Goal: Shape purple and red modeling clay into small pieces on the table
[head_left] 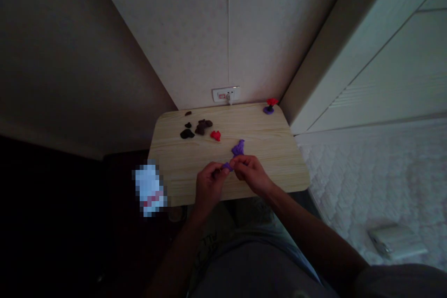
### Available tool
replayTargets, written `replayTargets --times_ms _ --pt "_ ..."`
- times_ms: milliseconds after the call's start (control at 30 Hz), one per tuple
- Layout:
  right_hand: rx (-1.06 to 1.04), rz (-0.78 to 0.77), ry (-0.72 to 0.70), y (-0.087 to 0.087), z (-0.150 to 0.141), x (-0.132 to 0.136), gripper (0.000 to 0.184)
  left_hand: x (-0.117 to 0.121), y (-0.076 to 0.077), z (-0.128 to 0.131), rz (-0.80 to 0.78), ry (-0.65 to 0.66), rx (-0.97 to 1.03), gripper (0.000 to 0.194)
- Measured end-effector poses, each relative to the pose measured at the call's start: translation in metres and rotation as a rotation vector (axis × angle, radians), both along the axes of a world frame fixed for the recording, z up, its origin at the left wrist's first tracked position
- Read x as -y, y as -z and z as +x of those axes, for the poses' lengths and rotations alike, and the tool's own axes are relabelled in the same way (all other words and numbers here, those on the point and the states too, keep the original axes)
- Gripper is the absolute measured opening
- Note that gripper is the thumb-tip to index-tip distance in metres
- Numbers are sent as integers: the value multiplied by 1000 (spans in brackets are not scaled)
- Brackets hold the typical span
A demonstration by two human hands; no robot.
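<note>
left hand [211,180], right hand [250,173] pinching purple piece [227,166] (purple lump [238,148] just beyond)

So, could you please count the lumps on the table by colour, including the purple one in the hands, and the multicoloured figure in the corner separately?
Purple lumps: 2
Red lump: 1
Dark brown or black lumps, touching cluster counted as one: 4
Multicoloured figure: 1
Total: 8

The wood-grain desk [275,149] carries clay lumps: purple [238,147], red [215,136], brown [203,127] and black [187,133], plus a red-topped clay flower [270,107] near its far right corner.
</note>
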State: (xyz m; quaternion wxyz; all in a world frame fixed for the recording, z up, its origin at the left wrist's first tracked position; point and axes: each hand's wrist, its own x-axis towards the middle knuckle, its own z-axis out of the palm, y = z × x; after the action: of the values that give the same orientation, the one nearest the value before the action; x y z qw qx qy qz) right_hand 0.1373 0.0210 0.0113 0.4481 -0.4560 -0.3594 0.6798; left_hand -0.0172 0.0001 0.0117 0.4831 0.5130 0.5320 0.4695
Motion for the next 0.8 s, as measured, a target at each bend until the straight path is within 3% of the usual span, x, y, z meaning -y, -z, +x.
replayTargets --times_ms 200,300,567,800 --pt "-170 -87 11 -5 -10 9 32 -4 6 4 -184 -58 370 19" --pt "-169 -79 28 -4 -12 9 35 -4 8 7 -252 -99 458 25" --pt "77 72 141 8 -13 8 34 -3 7 7 -222 -87 198 31" --pt "264 180 149 12 -8 8 22 -4 5 4 -222 -124 118 26"
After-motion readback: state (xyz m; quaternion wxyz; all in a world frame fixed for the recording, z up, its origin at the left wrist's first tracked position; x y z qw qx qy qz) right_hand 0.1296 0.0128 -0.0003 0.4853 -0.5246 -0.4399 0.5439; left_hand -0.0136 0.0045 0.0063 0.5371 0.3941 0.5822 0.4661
